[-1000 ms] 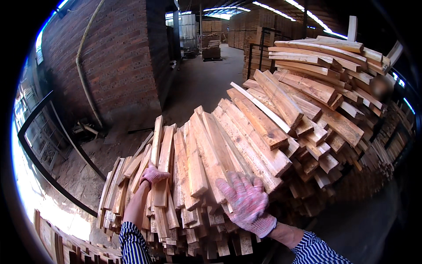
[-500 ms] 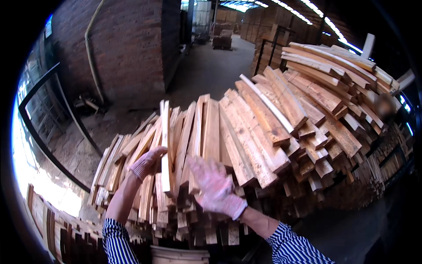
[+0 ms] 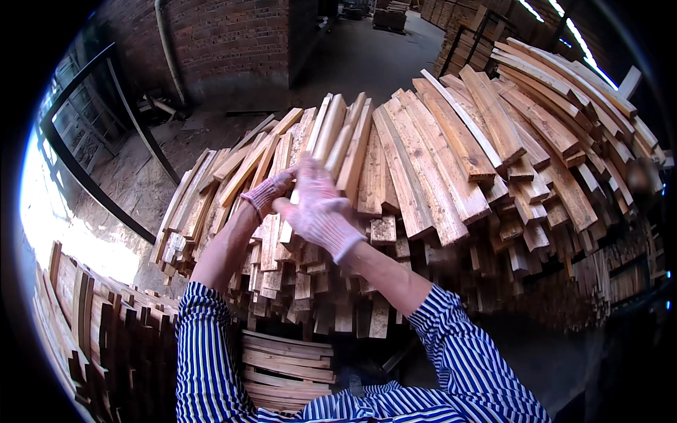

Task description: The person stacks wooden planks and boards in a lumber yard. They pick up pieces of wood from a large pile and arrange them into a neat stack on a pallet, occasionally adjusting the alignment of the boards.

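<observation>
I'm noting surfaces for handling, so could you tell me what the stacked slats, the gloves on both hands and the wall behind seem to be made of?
The stacked slats look like raw, unfinished sawn wood: pale grain, rough cut ends. The gloves on the left hand and right hand seem to be knitted fabric, whitish pink, with ribbed cuffs. The wall appears to be bare red brick, with mortar lines showing.

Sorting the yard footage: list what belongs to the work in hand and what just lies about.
In hand:
- left hand, gloved, on the slats
- right hand, gloved, laid on the same slats
- fanned stack of wooden slats

Lying about:
- lower stack of boards near the person's body
- dark slats at left
- brick wall
- far timber stacks
</observation>
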`<state>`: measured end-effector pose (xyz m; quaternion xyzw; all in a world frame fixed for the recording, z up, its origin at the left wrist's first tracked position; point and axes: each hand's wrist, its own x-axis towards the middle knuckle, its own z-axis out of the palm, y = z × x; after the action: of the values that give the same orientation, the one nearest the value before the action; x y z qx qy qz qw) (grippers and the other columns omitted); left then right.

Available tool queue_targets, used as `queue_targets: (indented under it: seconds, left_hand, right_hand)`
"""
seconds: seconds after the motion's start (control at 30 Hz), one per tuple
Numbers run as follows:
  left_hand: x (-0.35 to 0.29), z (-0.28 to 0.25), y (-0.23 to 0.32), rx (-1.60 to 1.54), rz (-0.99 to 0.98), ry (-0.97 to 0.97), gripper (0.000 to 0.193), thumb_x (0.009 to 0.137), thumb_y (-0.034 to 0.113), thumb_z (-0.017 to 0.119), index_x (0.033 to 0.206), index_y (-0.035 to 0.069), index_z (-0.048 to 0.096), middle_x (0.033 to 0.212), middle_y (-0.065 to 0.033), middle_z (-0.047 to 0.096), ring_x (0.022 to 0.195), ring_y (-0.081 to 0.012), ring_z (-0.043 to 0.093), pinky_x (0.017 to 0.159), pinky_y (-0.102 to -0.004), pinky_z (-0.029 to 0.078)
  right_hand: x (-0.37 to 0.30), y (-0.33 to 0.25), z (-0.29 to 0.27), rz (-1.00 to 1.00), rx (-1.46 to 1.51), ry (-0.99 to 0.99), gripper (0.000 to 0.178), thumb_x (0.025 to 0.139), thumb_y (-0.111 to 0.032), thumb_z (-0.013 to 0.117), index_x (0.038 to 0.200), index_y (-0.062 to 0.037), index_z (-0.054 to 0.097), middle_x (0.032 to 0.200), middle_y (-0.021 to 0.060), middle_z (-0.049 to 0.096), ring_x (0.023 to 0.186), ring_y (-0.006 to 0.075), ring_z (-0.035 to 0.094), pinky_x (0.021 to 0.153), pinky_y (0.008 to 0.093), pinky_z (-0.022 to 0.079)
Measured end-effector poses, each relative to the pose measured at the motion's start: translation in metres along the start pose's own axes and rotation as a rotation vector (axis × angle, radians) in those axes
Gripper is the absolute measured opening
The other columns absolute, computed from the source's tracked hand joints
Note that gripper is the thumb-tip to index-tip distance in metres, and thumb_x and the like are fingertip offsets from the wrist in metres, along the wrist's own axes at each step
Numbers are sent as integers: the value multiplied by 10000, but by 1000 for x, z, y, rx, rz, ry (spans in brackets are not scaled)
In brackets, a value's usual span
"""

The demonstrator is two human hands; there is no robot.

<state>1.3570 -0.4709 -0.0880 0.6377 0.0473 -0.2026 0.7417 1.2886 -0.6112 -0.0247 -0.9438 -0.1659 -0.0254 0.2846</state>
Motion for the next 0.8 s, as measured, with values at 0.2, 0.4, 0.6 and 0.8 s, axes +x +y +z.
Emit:
queue_targets:
  seconds: [0.2,0.4,0.6,0.8]
  left_hand:
    - [-29,-16,-3,-72,37,78,947,845,582,752,1534,43,391,1466,-207,474,1270,-279,524,1039,-430,461]
    - [-13,5,-1,-85,-55,202,632,903,458,748,1382,76,593,1240,-171,656,1107,-250,652,929,-417,554]
    - [-19,-19,6,-29,-31,180,512,906,459,720,1286,122,647,1324,-141,596,1190,-232,559,1012,-443,465]
    - [-6,50,24,-138,-12,167,647,955,479,657,1460,92,534,1411,-147,584,1230,-236,593,1027,-413,498]
  right_hand:
    - [-23,-14,42,-262,-183,137,811,962,-511,569,1608,-123,268,1683,93,239,1526,301,266,1257,412,222]
    - [-52,31,17,279,269,294,1121,851,-624,712,1624,-70,120,1643,339,67,1515,491,167,1236,496,238]
    - [-17,34,-15,150,127,-23,954,952,-440,594,1643,-140,7,1662,302,16,1451,350,312,985,275,511]
    - [71,86,-54,503,34,-217,955,905,-570,600,1612,-105,158,1557,292,336,1332,265,506,933,406,514]
